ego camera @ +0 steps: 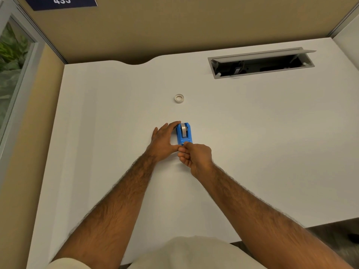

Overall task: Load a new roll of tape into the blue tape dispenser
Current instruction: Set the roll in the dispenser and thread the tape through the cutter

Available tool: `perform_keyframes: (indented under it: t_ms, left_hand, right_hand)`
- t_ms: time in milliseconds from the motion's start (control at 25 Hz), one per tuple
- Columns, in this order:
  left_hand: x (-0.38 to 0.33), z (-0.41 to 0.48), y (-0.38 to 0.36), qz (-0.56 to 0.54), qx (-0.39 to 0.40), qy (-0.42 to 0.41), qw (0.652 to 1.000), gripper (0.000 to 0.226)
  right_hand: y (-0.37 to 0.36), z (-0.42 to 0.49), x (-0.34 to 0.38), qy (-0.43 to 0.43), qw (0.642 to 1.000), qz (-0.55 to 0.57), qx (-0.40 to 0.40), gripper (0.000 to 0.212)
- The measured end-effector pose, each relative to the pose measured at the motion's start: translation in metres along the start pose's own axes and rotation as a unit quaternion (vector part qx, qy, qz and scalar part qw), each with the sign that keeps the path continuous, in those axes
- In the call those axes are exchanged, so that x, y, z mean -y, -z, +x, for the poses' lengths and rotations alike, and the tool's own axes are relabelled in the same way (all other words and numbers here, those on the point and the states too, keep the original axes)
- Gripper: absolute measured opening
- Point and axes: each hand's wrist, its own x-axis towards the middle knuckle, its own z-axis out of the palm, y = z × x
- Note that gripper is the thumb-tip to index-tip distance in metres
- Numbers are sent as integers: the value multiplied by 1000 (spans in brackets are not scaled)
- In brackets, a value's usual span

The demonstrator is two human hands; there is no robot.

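Note:
The blue tape dispenser point(184, 133) stands on the white desk point(116, 113) near its middle, with a roll of clear tape seated in it. My left hand point(163, 140) cups the dispenser's left side, fingers along its far end and thumb at its near end. My right hand point(194, 155) pinches at the dispenser's near end, by the cutter; whether a tape end is between the fingertips is too small to tell. A second small tape ring point(179, 98) lies flat on the desk, well beyond the dispenser and apart from both hands.
An open cable hatch point(260, 64) with a raised grey lid is cut into the desk at the far right. Tan partition walls point(174, 26) close the desk at the back and left. The desk's front edge runs just before my body.

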Motion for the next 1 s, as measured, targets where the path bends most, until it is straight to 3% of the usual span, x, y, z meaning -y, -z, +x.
perform_keyframes:
  t_ms: [720, 1000]
  left_hand:
    - [-5, 0, 1, 9, 3, 11, 1000, 89]
    - [-4, 1, 2, 8, 6, 12, 1000, 90]
  right_hand:
    - [5, 6, -14, 70, 997, -12, -8, 22]
    - [10, 8, -18, 29, 997, 52, 39, 21]
